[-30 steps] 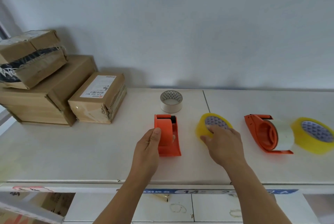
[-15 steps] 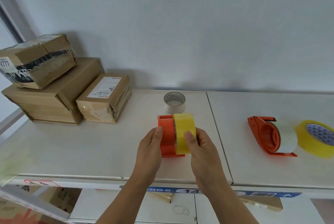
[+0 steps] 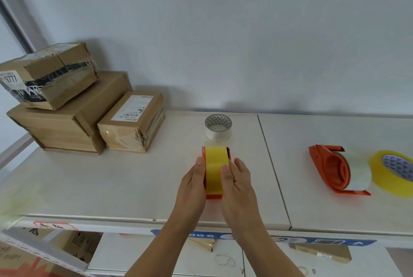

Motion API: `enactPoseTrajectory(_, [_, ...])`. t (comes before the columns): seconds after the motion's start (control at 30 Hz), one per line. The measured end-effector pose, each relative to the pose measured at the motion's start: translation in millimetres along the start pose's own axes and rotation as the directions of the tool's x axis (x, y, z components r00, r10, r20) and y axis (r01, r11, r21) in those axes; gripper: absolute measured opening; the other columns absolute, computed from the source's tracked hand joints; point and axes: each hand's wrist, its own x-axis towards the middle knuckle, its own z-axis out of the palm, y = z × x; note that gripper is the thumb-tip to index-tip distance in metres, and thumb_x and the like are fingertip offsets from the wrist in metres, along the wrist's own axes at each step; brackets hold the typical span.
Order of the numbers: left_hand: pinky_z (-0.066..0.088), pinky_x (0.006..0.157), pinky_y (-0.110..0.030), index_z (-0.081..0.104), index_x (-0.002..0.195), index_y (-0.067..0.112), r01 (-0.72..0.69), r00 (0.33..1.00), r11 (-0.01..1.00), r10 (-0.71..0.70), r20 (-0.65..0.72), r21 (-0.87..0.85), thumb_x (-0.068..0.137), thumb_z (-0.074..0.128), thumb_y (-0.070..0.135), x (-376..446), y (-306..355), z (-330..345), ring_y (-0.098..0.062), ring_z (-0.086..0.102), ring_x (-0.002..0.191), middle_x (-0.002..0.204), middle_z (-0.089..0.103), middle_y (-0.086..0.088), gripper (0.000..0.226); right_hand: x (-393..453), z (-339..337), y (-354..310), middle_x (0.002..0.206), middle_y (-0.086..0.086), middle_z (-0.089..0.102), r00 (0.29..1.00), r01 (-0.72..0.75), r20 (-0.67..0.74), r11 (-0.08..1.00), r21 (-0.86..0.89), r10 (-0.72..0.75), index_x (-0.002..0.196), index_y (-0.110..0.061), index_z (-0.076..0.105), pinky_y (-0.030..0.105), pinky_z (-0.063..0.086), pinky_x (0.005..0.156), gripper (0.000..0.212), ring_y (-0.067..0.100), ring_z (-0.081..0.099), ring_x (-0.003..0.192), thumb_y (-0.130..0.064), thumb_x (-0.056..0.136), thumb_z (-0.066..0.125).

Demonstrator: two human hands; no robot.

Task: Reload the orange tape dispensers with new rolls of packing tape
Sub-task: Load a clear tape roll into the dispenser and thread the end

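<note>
A yellow tape roll stands on edge inside an orange dispenser at the middle of the white shelf top. My left hand grips the dispenser's left side. My right hand presses on the roll's right side, thumb on its face. A second orange dispenser lies at the right with a near-white roll in it. Another yellow roll leans beside it at the right edge. A nearly used-up white roll sits flat behind my hands.
Three cardboard boxes are stacked at the back left: a large one, a taped one on top, a labelled one in front. A seam splits the shelf top. The wall stands close behind.
My right hand has carried the yellow roll from beside the dispenser onto it, so the roll now covers most of the orange body. My left hand stayed on the dispenser.
</note>
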Motion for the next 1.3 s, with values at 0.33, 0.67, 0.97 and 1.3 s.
enactPoseTrajectory(0.33, [0.057, 0.086, -0.030, 0.051, 0.125, 0.031, -0.034, 0.988, 0.979, 0.003, 0.155, 0.203, 0.075, 0.039, 0.075, 5.1, -2.8, -5.8, -0.014, 0.066, 0.101, 0.114, 0.067, 0.005, 0.067, 30.0, -38.3, -12.5, 0.124, -0.032, 0.037, 0.973, 0.184, 0.166, 0.974, -0.130, -0.161, 0.132, -0.039, 0.043, 0.012, 0.035, 0.084, 0.035, -0.010, 0.040, 0.106, -0.040, 0.097, 0.052])
enactPoseTrajectory(0.67, [0.057, 0.090, -0.038, 0.054, 0.117, 0.030, -0.032, 0.985, 0.971, -0.010, 0.174, 0.235, 0.063, 0.036, 0.089, 8.7, -12.4, -10.2, -0.018, 0.069, 0.096, 0.104, 0.072, -0.001, 0.082, 70.9, -36.5, -25.8, 0.086, -0.008, 0.075, 0.970, 0.185, 0.164, 0.983, -0.018, -0.180, 0.087, -0.020, 0.071, 0.019, 0.053, 0.070, 0.015, 0.005, 0.067, 0.082, -0.029, 0.094, 0.062])
enactPoseTrajectory(0.97, [0.057, 0.091, -0.041, 0.054, 0.117, 0.028, -0.005, 0.991, 0.970, -0.027, 0.129, 0.241, 0.064, 0.036, 0.084, 8.3, -11.0, -7.5, -0.020, 0.068, 0.097, 0.105, 0.071, -0.003, 0.079, 85.5, -23.5, -10.7, 0.088, 0.001, 0.067, 0.999, -0.033, -0.023, 0.992, -0.119, 0.030, 0.079, -0.009, 0.061, 0.033, 0.049, 0.071, 0.024, 0.017, 0.060, 0.080, -0.029, 0.093, 0.058])
enactPoseTrajectory(1.3, [0.053, 0.063, -0.012, 0.055, 0.110, 0.030, 0.032, 0.993, 0.971, -0.059, 0.107, 0.236, 0.076, 0.040, 0.063, 0.6, -11.6, -9.7, -0.003, 0.069, 0.081, 0.096, 0.069, 0.006, 0.050, 95.6, -37.3, 0.0, 0.121, -0.006, 0.061, 0.994, -0.055, 0.076, 0.959, -0.280, 0.079, 0.073, -0.007, 0.054, 0.022, 0.044, 0.067, 0.020, 0.003, 0.055, 0.085, -0.012, 0.091, 0.058])
